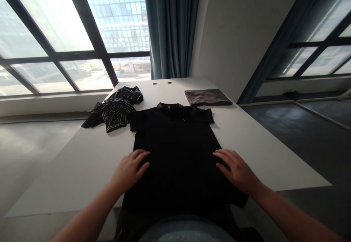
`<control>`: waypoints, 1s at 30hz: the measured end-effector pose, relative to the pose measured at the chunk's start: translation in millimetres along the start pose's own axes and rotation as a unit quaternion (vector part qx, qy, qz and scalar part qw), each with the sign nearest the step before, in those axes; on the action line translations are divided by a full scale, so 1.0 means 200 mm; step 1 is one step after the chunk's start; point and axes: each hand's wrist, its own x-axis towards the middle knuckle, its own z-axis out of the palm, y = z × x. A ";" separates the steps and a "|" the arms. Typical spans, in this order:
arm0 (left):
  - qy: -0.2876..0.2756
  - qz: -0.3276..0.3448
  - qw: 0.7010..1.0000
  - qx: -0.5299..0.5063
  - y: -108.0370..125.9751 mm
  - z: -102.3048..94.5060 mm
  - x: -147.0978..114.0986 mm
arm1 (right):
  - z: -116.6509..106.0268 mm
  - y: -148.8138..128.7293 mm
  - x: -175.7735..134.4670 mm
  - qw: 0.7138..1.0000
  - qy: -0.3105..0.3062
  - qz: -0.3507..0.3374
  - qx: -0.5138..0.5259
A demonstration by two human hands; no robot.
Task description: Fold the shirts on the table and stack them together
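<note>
A black short-sleeved polo shirt (178, 150) lies spread out on the white table (260, 150), its collar at the far end and its hem by the near edge. On the shirt's left side edge rests my left hand (133, 168), palm down, fingers stretched out over the cloth. My right hand (234, 168) lies in the same way on the right side edge, with its fingers apart and pointing inward. Neither hand grips the fabric. Both sleeves of the shirt stick out to the sides, and its surface looks mostly flat.
Crumpled dark striped clothing (116, 110) lies at the table's left, beside the shirt's left sleeve. A folded grey-brown cloth (207, 97) sits at the back right. Two round holes pierce the far tabletop. Behind stand a blue curtain (172, 29) and large windows (120, 15).
</note>
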 end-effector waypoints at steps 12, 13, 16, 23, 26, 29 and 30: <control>0.142 -0.440 0.877 -0.132 -0.63 -0.01 1.01 | 0.20 0.70 1.20 0.923 0.027 0.375 -0.084; 0.146 -0.441 0.875 -0.133 -0.63 0.01 1.03 | 0.22 0.71 1.25 0.921 0.030 0.380 -0.077; 0.151 -0.428 0.883 -0.121 -0.64 0.05 1.06 | 0.26 0.74 1.33 0.923 0.054 0.376 -0.063; 0.193 -0.411 0.888 -0.071 -0.70 0.06 1.00 | 0.27 0.78 1.26 0.919 0.158 0.362 0.022; 0.186 -0.426 0.884 -0.060 -0.74 0.05 0.98 | 0.23 0.79 1.21 0.916 0.178 0.359 0.011; 0.167 -0.442 0.880 -0.049 -0.77 0.04 0.97 | 0.21 0.78 1.19 0.918 0.158 0.363 -0.029; 0.159 -0.446 0.880 -0.044 -0.78 0.04 0.97 | 0.20 0.77 1.19 0.917 0.144 0.369 -0.044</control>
